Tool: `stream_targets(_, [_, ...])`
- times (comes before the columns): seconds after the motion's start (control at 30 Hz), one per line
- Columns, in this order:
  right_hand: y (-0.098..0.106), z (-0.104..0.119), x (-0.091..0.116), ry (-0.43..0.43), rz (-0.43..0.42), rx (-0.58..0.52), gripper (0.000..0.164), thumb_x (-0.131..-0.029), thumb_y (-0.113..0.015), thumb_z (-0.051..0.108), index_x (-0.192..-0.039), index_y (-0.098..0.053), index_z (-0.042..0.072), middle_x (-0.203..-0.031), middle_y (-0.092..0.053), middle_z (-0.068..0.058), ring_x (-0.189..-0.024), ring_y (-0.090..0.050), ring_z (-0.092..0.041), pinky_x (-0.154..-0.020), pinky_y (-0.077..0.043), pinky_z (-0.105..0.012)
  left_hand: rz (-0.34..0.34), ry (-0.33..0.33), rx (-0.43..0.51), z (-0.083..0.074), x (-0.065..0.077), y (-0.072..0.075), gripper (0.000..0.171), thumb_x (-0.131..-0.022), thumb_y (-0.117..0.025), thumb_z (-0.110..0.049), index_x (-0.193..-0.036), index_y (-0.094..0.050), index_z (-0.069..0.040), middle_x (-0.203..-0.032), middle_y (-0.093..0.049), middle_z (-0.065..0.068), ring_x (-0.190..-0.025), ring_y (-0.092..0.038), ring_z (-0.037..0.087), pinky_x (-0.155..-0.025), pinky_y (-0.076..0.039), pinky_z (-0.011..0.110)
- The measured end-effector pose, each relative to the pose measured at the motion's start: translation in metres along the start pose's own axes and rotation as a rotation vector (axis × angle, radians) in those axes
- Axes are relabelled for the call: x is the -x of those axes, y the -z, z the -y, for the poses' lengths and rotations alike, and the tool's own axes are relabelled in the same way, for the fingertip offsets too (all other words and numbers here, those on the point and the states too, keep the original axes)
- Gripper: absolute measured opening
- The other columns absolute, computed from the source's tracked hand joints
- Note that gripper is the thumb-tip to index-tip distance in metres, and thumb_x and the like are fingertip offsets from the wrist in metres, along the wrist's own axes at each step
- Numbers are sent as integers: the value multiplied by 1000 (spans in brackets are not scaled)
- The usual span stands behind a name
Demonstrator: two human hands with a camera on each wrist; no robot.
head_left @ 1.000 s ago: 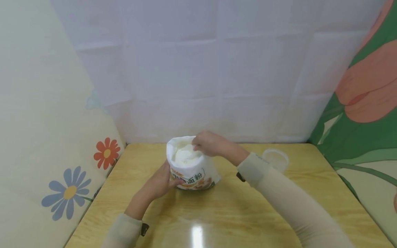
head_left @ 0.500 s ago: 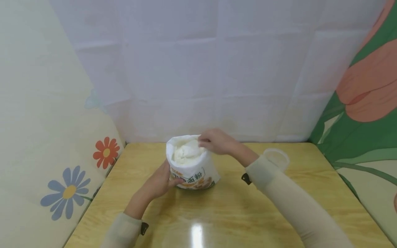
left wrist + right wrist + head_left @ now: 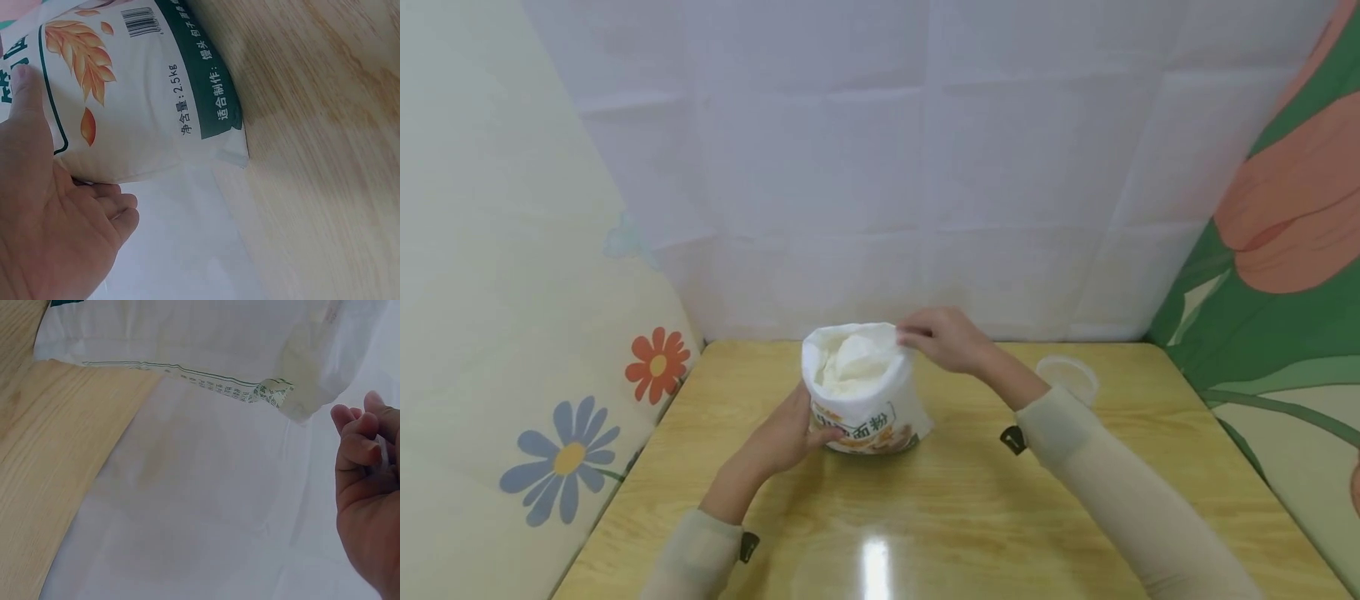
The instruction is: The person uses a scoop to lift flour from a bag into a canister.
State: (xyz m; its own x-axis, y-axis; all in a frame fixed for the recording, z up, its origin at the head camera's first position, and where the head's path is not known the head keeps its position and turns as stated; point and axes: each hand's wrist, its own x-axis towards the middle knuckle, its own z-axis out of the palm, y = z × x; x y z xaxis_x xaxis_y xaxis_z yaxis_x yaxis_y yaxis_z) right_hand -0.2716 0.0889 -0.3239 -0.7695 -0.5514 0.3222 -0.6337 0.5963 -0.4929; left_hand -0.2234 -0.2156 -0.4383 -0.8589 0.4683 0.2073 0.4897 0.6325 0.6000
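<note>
A white flour bag [image 3: 865,417], its top wide open, stands on the table with pale flour [image 3: 842,385] inside. My left hand [image 3: 786,429] grips the bag's left side, thumb on the printed front and other fingers curled toward the back. The left wrist view shows this hand [image 3: 69,194] against the lower bag [image 3: 137,119]. Above the bag's right rim, my right hand [image 3: 947,337] has curled fingers and seems to pinch the handle of a white scoop [image 3: 859,354] lying in the flour. In the right wrist view the fingers [image 3: 359,447] are curled; the scoop is hidden there.
A clear plastic container [image 3: 1067,379] stands at the back right, partly behind the right forearm. The wooden table [image 3: 820,533] ends at a white sheet [image 3: 880,208] at the back. Painted walls flank both sides.
My right hand has moved right and slightly up, from over the bag's opening to its right rim, and the scoop shows more. My left hand and the bag stay almost still.
</note>
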Motion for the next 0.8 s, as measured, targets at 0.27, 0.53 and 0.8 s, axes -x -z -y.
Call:
stream_targets(0.27, [3,0,10,-9,-28,-45,31,-98,-68,21,-122,-70,0,-117,-73,-17,-106,-70,-32,-94,-59,-45,8,20,25,-2,0,-1,104,-87,-77,-40,-161,-6,-25,-158,-36,4,-148,-33,24,-123,-27,46])
stream_targets(0.53, [3,-1,18,-15,-55,-93,30,-98,-68,21,-121,-71,2,-104,-76,-13,-75,-68,-17,-71,-61,-32,9,11,41,-7,0,1,105,-87,-78,-38,-161,-6,-24,-157,-36,6,-148,-34,27,-122,-28,48])
stream_targets(0.8, [1,-1,23,-53,-68,-144,31,-98,-68,21,-123,-71,4,-88,-72,-5,-64,-61,-15,-57,-56,-27,7,1,35,-7,1,1,104,-88,-78,-35,-161,-6,-23,-158,-36,7,-148,-34,28,-122,-29,50])
